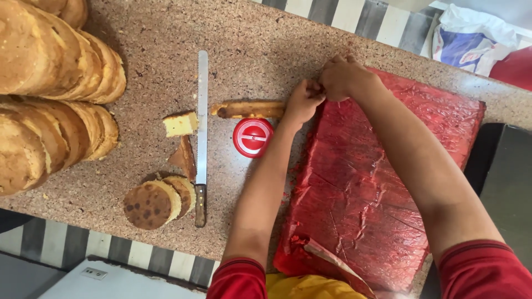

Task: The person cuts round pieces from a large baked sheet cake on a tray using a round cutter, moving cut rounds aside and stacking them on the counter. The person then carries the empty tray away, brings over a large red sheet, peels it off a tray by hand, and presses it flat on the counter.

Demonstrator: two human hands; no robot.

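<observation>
While both hands' fingers [310, 91] pinch the red slab's [377, 188] far corner, a knife [201, 133] lies nearby.

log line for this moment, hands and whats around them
left hand + right hand: pinching red slab far edge | beside: red cutter, long knife, cake rounds

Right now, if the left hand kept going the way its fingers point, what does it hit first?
The left hand points up and away along the red slab's far corner, beside the right hand. Beyond it lies only bare speckled counter, so the way looks free; the browned cake strip sits off to its side.
</observation>
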